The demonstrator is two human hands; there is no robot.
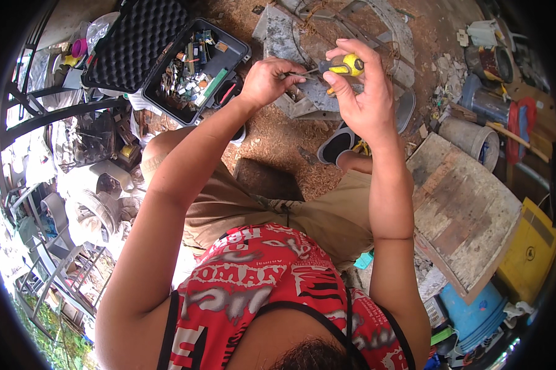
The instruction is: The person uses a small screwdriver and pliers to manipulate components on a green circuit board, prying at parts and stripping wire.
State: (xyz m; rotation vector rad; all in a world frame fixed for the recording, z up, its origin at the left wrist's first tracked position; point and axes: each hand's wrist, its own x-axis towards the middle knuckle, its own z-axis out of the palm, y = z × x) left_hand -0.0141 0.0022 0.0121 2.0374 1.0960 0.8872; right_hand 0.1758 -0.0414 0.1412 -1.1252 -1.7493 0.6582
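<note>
Between my right hand's (365,92) thumb and fingers is a yellow-and-black screwdriver (351,65). Its thin shaft points left, toward the fingertips of my left hand (269,80). Those fingers are pinched on a small, thin, dark piece (295,75) whose kind I cannot make out. The shaft's tip is at or close to that piece; whether they touch is unclear. Both hands are above a grey, worn slab (278,37) with a round frame. Left of my left hand lies an opened black case (235,46), holding circuit boards and small electronic parts (195,80).
The case's foam-lined lid (136,43) leans back at upper left. Wood shavings (259,148) cover the ground. To the right are a wooden board (463,209), a yellow container (527,246), a blue tub (475,314) and a bucket (469,139). Metal racks and clutter fill the left.
</note>
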